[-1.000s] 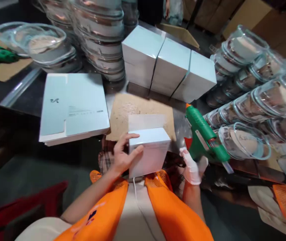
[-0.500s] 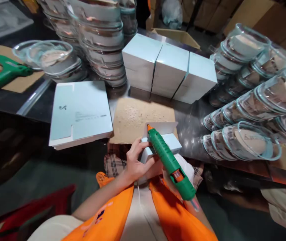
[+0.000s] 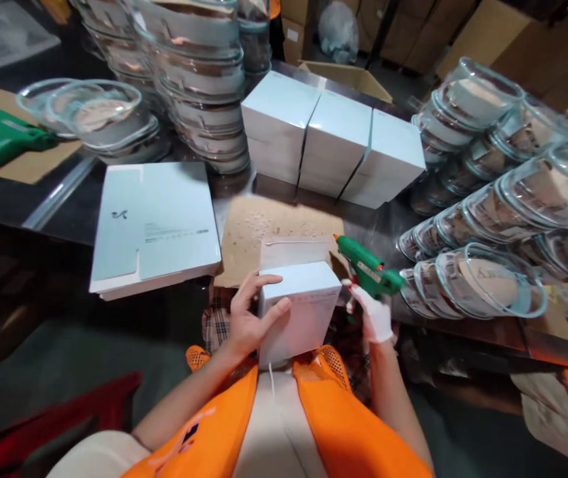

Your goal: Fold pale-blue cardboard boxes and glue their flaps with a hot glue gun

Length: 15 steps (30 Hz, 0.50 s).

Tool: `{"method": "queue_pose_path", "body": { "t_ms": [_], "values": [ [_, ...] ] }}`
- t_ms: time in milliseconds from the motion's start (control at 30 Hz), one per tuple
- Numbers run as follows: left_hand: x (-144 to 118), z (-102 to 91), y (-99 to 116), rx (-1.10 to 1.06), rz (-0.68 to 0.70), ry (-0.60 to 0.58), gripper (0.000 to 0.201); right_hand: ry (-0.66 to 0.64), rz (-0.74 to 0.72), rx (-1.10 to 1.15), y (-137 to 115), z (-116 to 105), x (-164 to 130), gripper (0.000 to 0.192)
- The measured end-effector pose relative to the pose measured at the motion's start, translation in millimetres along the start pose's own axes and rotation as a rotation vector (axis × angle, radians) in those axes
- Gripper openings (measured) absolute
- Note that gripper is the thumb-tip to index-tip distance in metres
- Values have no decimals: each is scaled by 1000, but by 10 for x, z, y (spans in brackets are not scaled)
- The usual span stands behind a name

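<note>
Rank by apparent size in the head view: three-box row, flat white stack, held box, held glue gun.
1. Three-box row and flat white stack: too close to rank
2. Held box
3. Held glue gun

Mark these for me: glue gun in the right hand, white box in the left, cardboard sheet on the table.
Glue gun [image 3: 366, 272], head view: middle of green body.
White box [image 3: 304, 318], head view: wearer-facing side.
Cardboard sheet [image 3: 277, 220], head view: bare top.
</note>
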<state>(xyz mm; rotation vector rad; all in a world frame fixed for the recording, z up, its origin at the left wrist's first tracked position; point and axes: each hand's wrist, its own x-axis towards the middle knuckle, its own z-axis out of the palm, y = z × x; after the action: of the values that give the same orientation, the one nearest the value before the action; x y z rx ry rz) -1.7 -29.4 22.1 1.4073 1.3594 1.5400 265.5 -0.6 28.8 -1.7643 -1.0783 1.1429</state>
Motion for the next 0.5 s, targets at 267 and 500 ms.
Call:
{"method": "queue_pose_path", "body": {
  "t_ms": [267,500],
  "values": [
    [45,-2,91,-154,-138,5,43,102,83,-164,-253,-268,307,46],
    [92,88,111,-172,-59,-118,47,-209,-183,123,-683,58,13,48]
  ]
}}
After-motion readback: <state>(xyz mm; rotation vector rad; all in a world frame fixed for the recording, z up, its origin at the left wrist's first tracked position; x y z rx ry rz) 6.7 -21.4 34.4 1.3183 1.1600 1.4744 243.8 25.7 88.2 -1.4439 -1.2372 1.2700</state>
